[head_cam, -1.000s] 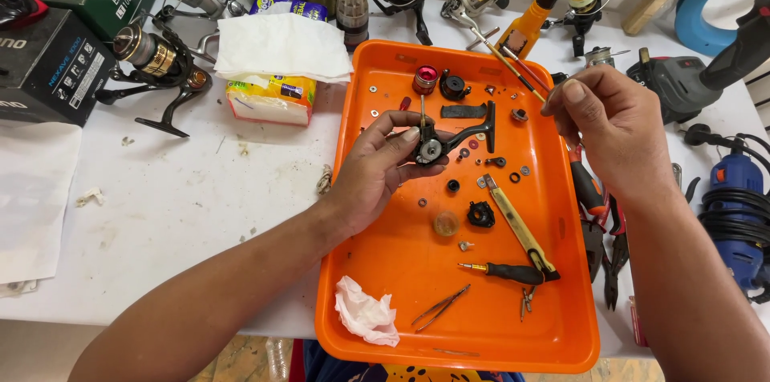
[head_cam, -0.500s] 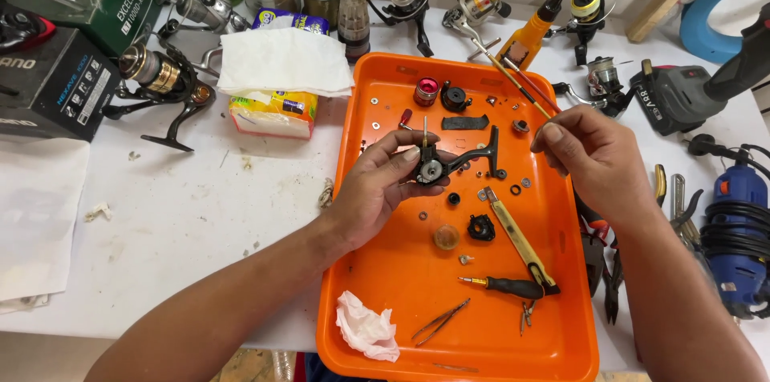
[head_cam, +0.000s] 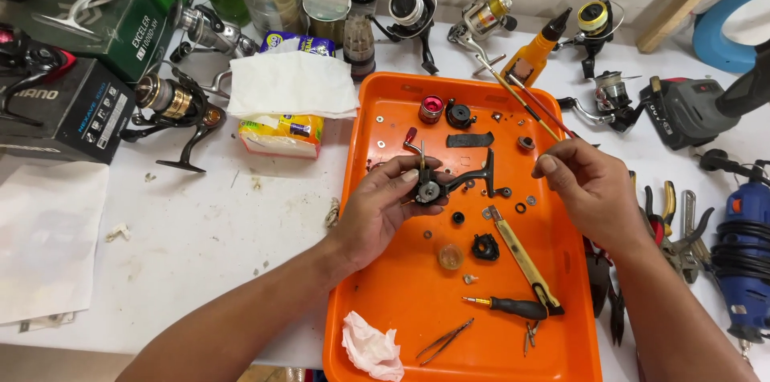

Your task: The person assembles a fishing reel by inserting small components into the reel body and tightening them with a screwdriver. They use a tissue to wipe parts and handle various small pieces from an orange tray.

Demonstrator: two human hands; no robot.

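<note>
Nearest you, a crumpled white tissue [head_cam: 371, 347], thin metal tweezers [head_cam: 445, 339] and a black-handled screwdriver [head_cam: 513, 306] lie in the shallow orange plastic tray [head_cam: 401, 302]. Above them, your left hand [head_cam: 381, 209] has its grip clamped on the black fishing-reel body [head_cam: 437, 187], over the tray's middle. Your right hand [head_cam: 589, 189] hovers beside it, fingertips pinched together; whether they hold anything I cannot tell. Keep the reel low over the tray so loose parts fall inside its raised rim. Open room lies left on the white desk [head_cam: 200, 229]; the far edge is crowded with spinning reels [head_cam: 481, 17].

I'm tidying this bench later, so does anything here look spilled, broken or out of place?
Nothing looks spilled. The reel body in the left hand is stripped, its washers and small parts scattered loose over the orange tray. A crumpled tissue lies in the tray's near corner.
</note>
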